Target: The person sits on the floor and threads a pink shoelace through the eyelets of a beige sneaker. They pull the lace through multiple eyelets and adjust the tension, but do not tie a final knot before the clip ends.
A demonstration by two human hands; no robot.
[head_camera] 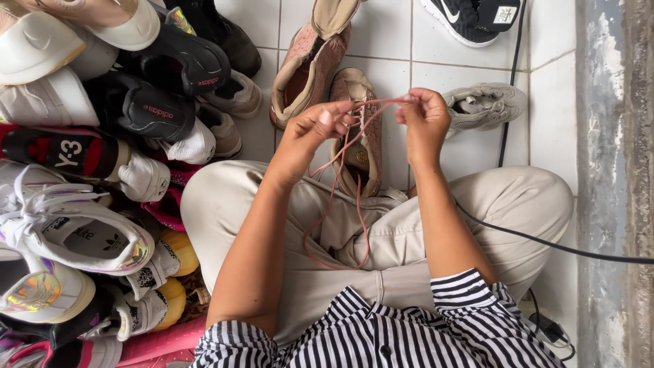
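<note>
Centre frame: left hand (315,127) and right hand (424,116) each pinch the pink shoelace (334,204) shut between fingertips, its slack looping down over the beige-trousered lap. Tan-pink sneaker (360,136) lies just below the hands on white tile floor (388,41). Heaped shoes (88,170) fill the left; black cable (518,235) right.

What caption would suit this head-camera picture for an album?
Seated on white tiles, left hand and right hand stretch a pink shoelace above a tan shoe.
</note>
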